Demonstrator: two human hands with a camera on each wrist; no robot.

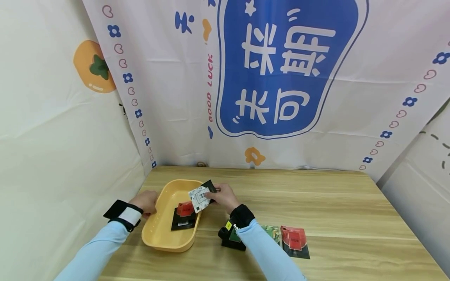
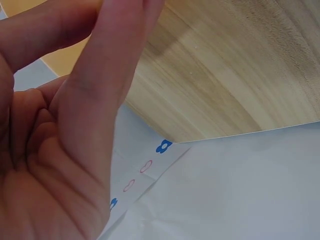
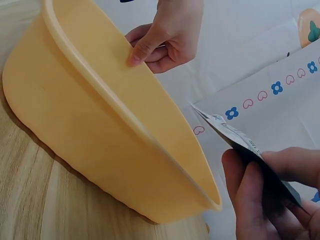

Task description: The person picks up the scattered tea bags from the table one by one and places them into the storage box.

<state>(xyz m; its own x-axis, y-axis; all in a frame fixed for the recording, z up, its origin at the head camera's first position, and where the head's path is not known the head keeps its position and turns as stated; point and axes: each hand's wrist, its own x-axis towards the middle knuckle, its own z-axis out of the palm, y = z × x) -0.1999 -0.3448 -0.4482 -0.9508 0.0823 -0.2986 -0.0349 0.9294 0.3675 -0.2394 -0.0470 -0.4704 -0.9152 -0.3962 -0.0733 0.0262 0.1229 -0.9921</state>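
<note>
A yellow plastic bin (image 1: pixel 154 228) stands on the left part of the table. My left hand (image 1: pixel 145 201) holds its left rim, with the thumb on the inner wall in the right wrist view. In the left wrist view, that hand (image 2: pixel 75 115) has bent fingers, and their tips are cut off. My right hand (image 1: pixel 225 197) pinches a flat sachet (image 1: pixel 199 198), white-patterned and black, over the bin's right rim. Side-on, the sachet (image 3: pixel 237 140) is between thumb and fingers, beside the bin wall (image 3: pixel 90 135). Inside the bin lies a red-and-black sachet (image 1: pixel 185 210).
Another red-and-black sachet (image 1: pixel 294 241) lies on the table, right of my right forearm. A green sachet (image 1: pixel 272 233) is beside it, partly hidden by the sleeve. The wooden table (image 1: pixel 334 210) reaches a printed cloth (image 1: pixel 175 136) at the back.
</note>
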